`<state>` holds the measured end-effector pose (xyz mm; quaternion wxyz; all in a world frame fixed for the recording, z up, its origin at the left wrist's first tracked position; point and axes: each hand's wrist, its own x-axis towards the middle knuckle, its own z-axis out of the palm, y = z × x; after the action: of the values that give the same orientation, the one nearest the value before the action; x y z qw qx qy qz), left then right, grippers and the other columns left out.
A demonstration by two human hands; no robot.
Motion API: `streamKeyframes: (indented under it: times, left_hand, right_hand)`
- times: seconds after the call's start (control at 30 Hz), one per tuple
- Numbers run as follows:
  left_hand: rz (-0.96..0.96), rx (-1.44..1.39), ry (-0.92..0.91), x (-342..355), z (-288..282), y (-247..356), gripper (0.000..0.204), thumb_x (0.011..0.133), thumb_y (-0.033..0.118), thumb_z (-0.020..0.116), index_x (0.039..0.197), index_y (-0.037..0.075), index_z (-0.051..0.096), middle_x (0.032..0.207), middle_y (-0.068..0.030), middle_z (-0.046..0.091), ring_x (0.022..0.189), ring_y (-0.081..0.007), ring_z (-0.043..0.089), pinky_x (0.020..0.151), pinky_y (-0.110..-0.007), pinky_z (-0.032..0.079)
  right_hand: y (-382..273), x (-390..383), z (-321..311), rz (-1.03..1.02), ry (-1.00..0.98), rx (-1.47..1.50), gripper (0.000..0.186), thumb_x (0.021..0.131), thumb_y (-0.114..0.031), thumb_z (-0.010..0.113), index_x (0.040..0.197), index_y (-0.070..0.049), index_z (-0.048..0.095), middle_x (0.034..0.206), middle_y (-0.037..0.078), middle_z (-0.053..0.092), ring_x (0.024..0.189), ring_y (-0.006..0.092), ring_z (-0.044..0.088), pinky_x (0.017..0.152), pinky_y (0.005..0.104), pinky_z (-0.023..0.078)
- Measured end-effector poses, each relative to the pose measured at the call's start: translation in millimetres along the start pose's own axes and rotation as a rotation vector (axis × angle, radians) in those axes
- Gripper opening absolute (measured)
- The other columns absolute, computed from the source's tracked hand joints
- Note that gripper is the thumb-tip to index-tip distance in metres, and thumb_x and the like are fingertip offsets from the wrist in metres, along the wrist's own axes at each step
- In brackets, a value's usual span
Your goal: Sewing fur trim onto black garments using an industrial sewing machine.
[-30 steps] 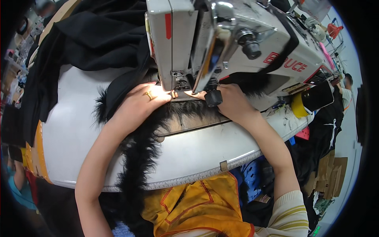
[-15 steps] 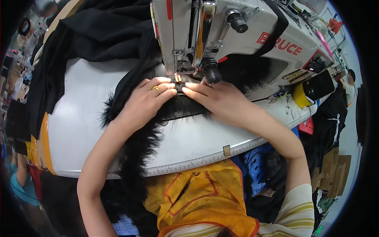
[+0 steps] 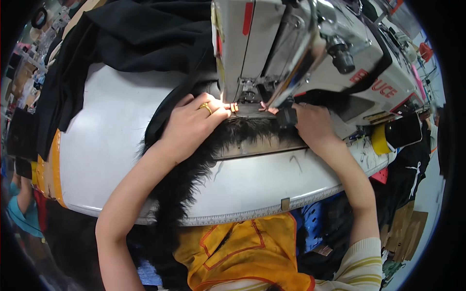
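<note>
My left hand [image 3: 189, 128], with a gold ring, is closed on black fabric [image 3: 164, 115] edged with black feathery trim [image 3: 179, 189], its fingertips just left of the presser foot [image 3: 247, 101] of the white sewing machine [image 3: 259, 29]. My right hand [image 3: 315, 127] is right of the presser foot, fingers curled in and partly hidden behind a dark knob; what they hold is unclear. Trim also lies in front of the foot, between both hands, and hangs over the table's front edge beside my left forearm.
More black cloth [image 3: 136, 34] covers the back left of the white table [image 3: 107, 111]. A yellow-and-black container [image 3: 388, 136] stands at the right end, with dark garments [image 3: 398, 184] and cardboard [image 3: 407, 228] beyond. A person [image 3: 24, 203] in teal is at the far left.
My right hand reached leftward toward my left hand half a second ago and is now back to the right, leaving trim visible between them. The whole view has shifted slightly.
</note>
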<state>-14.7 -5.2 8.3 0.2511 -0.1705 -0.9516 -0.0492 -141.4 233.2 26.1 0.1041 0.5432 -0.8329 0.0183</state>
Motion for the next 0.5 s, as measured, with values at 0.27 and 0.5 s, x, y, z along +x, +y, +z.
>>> streamKeyframes:
  times: [0.27, 0.5]
  left_hand:
    - [0.076, 0.105, 0.042, 3, 8, -5, 0.027, 0.07, 0.013, 0.061, 0.097, 0.012, 0.066, 0.084, 0.0023, 0.061, 0.086, -0.0154, 0.056, 0.07, -0.032, 0.047]
    - [0.147, 0.177, 0.093, 4, 7, 1, 0.025, 0.068, 0.011, 0.062, 0.093, 0.008, 0.066, 0.087, 0.0012, 0.063, 0.085, -0.0153, 0.055, 0.07, -0.03, 0.046]
  right_hand:
    - [8, -5, 11, -0.015, 0.151, 0.009, 0.043, 0.077, -0.01, 0.052, 0.117, -0.022, 0.059, 0.112, -0.003, 0.061, 0.073, 0.0162, 0.064, 0.062, 0.0265, 0.053]
    - [6, -4, 13, -0.02, 0.19, -0.005, 0.042, 0.076, -0.009, 0.052, 0.116, -0.022, 0.059, 0.113, -0.003, 0.06, 0.071, 0.0158, 0.064, 0.061, 0.0257, 0.053]
